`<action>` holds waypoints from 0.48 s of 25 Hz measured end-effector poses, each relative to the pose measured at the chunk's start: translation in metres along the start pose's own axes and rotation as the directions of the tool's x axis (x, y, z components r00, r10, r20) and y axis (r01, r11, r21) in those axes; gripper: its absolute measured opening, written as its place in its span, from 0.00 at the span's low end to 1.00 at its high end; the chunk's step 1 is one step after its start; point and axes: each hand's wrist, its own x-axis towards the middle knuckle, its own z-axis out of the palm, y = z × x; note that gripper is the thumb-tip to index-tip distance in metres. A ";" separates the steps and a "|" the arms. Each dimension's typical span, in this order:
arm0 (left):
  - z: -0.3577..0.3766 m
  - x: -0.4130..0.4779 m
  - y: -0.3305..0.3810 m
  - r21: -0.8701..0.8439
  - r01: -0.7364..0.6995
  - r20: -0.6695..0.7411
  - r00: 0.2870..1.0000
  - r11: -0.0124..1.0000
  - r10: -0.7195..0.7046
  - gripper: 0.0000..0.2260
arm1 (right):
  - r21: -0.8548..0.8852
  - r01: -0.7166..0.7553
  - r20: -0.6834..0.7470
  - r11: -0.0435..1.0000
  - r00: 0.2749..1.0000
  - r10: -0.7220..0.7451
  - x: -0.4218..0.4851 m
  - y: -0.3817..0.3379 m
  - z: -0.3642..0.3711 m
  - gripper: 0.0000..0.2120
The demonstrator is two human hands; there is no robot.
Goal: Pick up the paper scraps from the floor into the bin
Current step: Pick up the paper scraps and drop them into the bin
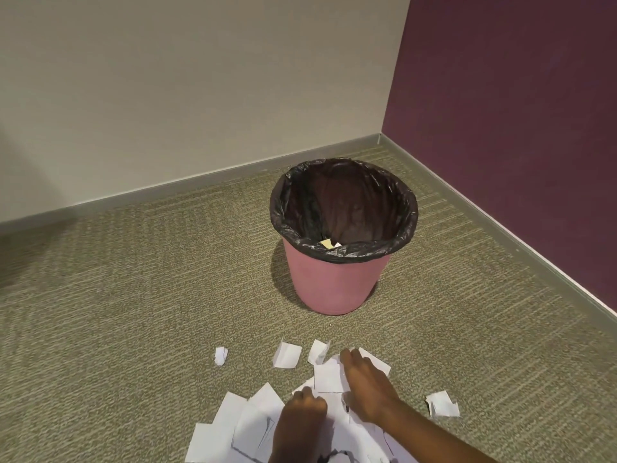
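Note:
A pile of white paper scraps (240,426) lies on the carpet at the bottom centre, with loose pieces at its far edge (287,355) and one off to the right (442,403). My left hand (302,419) rests on the pile with fingers curled down into the paper. My right hand (365,384) lies flat on the scraps, fingers spread forward. Beyond the pile stands a pink bin (334,282) lined with a black bag (344,252). A couple of small scraps show inside it.
Olive patterned carpet (140,295) covers the floor. The bin stands near a corner between a beige wall (200,88) and a purple wall (517,95), each with a grey skirting board.

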 end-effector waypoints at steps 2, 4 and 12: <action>0.001 0.001 0.000 0.001 -0.017 -0.015 1.000 1.000 0.017 0.12 | 0.043 0.009 -0.017 0.999 1.000 -0.009 0.001 0.003 -0.001 0.21; 0.003 0.001 -0.001 0.015 -0.022 -0.026 0.999 1.000 0.022 0.11 | 0.082 0.003 -0.033 0.997 0.999 0.000 0.002 0.006 -0.001 0.22; 0.004 0.014 -0.011 0.071 0.001 -0.161 0.987 0.997 0.010 0.18 | -0.064 0.081 0.064 0.995 0.995 -0.077 0.019 0.007 -0.004 0.43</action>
